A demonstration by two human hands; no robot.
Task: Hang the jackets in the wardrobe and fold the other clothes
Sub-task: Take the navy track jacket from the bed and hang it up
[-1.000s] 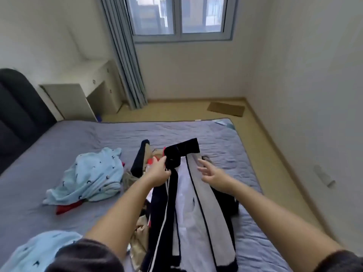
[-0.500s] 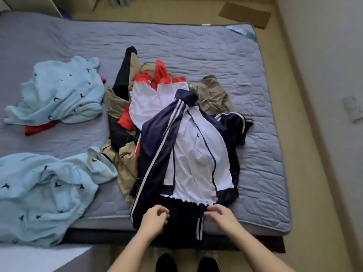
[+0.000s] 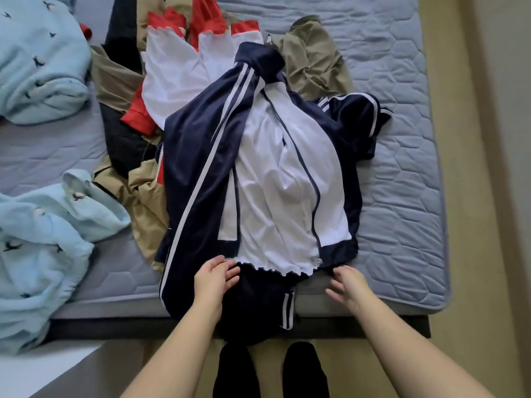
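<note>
Two feet [image 3: 233,369] in black socks stand on a tan floor [image 3: 471,354] at bottom centre, at the near edge of a bed [image 3: 402,214] covered in a grey-blue quilted pad. Bare forearms reach up from the lower corners.

The left hand [image 3: 216,278] lies open just below centre, fingers straight and relaxed. It rests on navy cloth under the frilled white hem of a navy jacket [image 3: 201,168] and grips nothing. The right hand [image 3: 349,284] is also open, fingers loosely spread, at the jacket's lower right corner. Whether its fingertips touch the cloth cannot be told.

The jacket, striped in white, fills the middle of the frame. It lies unzipped with its white lining showing and its collar towards the top. A navy fold below its hem hangs over the bed's near edge.

A tan garment [image 3: 149,202] lies partly under the jacket's left side. A light blue garment [image 3: 43,254] printed with small dark birds is heaped at lower left and spills off the mattress.

Farther up, a red-and-white garment [image 3: 175,70] lies under the collar, with a black garment [image 3: 123,33] beside it on the left. An olive garment [image 3: 313,61] is bunched to the collar's right. A second light blue garment [image 3: 37,61] lies at upper left.
</note>
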